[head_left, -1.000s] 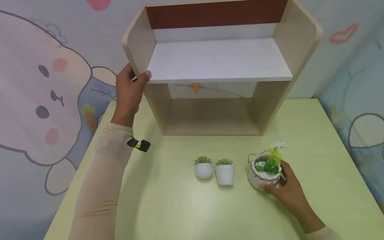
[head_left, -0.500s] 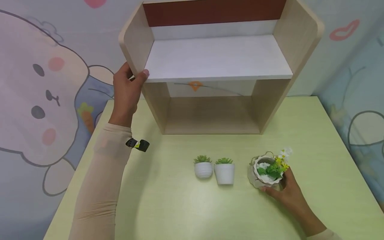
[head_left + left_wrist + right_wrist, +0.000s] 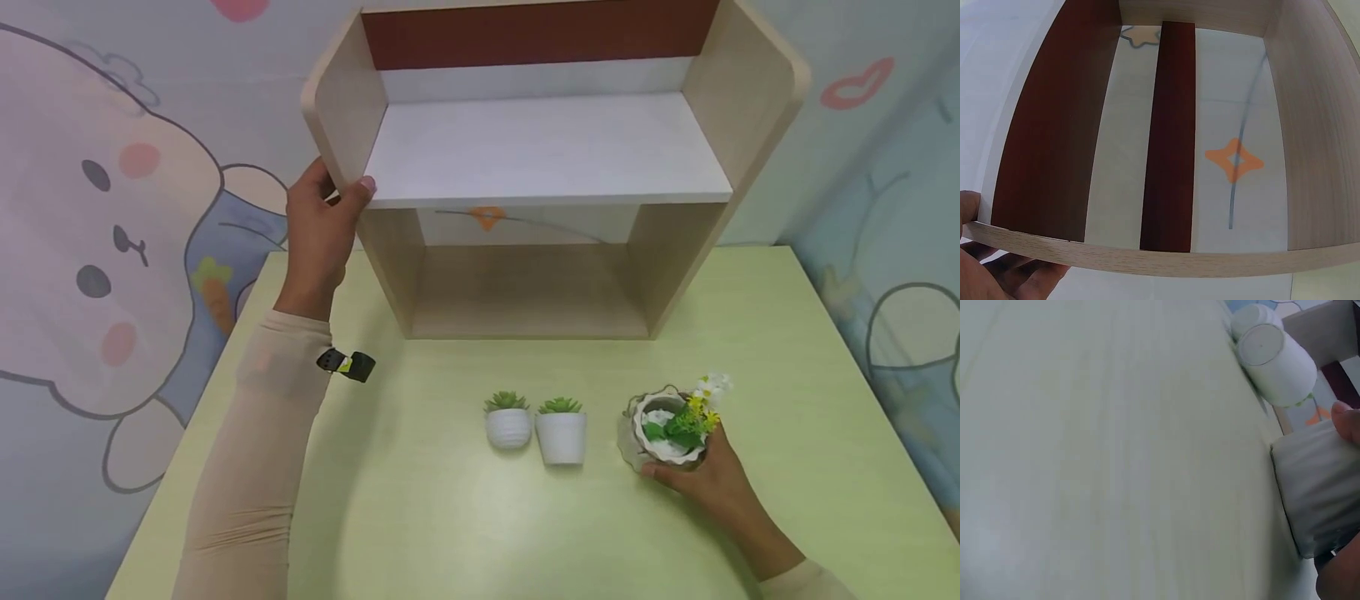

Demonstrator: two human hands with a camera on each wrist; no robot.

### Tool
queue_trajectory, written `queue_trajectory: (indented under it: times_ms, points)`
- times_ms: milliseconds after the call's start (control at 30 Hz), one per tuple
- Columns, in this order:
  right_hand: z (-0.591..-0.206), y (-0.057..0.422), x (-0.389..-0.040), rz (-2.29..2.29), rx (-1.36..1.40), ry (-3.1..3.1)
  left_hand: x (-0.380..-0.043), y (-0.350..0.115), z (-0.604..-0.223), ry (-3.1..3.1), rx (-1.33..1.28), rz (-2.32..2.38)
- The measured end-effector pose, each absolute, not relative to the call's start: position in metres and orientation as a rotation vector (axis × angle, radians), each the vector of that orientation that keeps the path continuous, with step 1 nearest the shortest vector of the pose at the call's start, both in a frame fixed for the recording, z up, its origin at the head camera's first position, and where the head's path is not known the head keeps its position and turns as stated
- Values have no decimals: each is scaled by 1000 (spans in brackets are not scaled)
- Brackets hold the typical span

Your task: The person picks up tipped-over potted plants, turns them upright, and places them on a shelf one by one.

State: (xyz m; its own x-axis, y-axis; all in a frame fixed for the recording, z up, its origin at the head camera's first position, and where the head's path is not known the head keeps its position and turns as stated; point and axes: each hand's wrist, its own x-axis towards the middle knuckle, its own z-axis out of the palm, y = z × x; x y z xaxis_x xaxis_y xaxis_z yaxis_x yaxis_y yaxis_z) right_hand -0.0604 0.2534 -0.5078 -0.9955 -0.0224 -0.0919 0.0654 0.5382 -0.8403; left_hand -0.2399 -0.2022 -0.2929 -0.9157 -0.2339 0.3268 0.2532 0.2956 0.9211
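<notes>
While the left hand (image 3: 318,233) is gripping the shelf (image 3: 551,150), the right hand (image 3: 723,492) is holding the flowerpot (image 3: 1316,487)

The left hand is clamping the side panel (image 3: 345,108). The flowerpot is standing upright at the table's (image 3: 480,533) right, between thumb and fingers, apparently touching down, though the right wrist view is blurry. Two small potted plants (image 3: 562,437) are lying sideways, side by side, before the shelf.

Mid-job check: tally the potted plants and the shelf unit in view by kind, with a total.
Small white succulent pots: 2, the rounded pot and the tapered pot
Flower pot: 1, held by the right hand
Shelf unit: 1, gripped by the left hand
Total: 4
</notes>
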Motion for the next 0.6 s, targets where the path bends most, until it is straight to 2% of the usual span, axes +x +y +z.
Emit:
queue_trajectory:
  times_ms: [267,600]
  points:
    - [-487,259,-64,-1457,106,2628,-248,-193,-295,-2179,-36,-1678]
    - [-390,266,-99,-1582,-74,2656,-252,-194,-296,-2194,-32,-1665]
